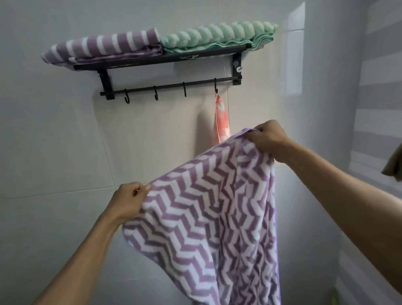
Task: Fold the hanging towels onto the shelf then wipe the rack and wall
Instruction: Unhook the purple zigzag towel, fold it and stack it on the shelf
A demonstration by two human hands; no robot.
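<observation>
Purple zigzag towel (212, 212) held up in front of the wall (54, 136), below the rack (168, 86), hanging past frame bottom. Left hand (128, 201) grip pinches its left top edge; right hand (268, 139) grip clutches the higher right corner. Shelf (144, 62) carries a folded purple striped towel (101, 46) beside a folded green towel (217, 36). Pink cloth (221, 121) hangs from the rightmost hook (216, 87).

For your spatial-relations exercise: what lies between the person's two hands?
In the head view, the purple zigzag towel stretches between the left hand and the right hand; each pinches its upper edge. Nothing else lies between.
</observation>
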